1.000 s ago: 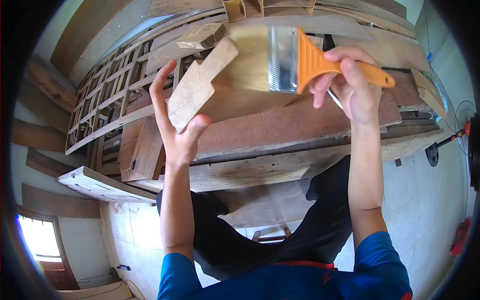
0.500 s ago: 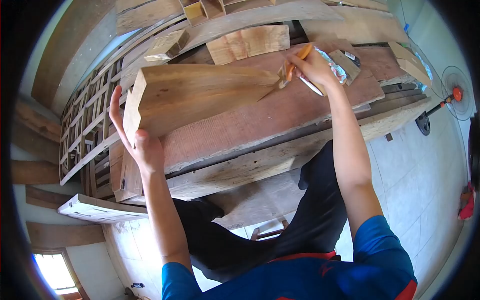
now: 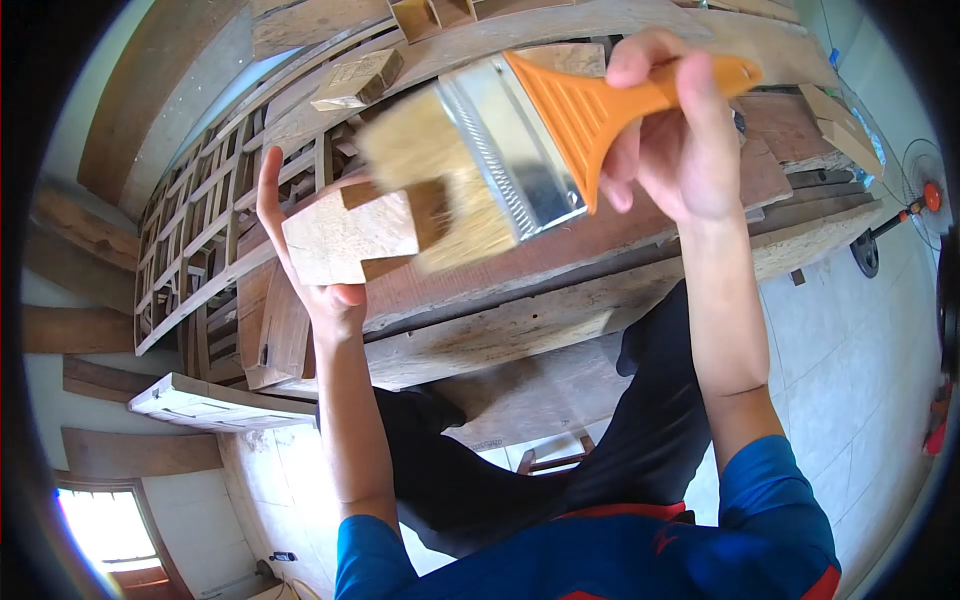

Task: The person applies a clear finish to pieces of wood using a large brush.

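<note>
A wide paintbrush [image 3: 567, 112] with an orange handle, metal ferrule and pale bristles is in my right hand [image 3: 695, 150], fingers closed round the handle. Its bristles lie over or against the wooden piece [image 3: 350, 240]; whether they touch cannot be told. My left hand [image 3: 338, 308] supports that piece from the left and below, thumb under its edge and one finger stretched upward. The piece's pale, stepped end face points toward me, and most of its length is hidden behind the brush.
A large reddish plank [image 3: 480, 270] lies on stacked boards. Behind my left hand is a wooden lattice [image 3: 205, 235]. A small wood block [image 3: 358, 80] lies farther back. A fan [image 3: 925, 190] stands at the right, and a white panel [image 3: 215, 402] sits at the lower left.
The wooden piece has swung from lying lengthwise across the view to pointing its end at me. The paintbrush has come up and left, closer to the camera, its bristles now at that end.
</note>
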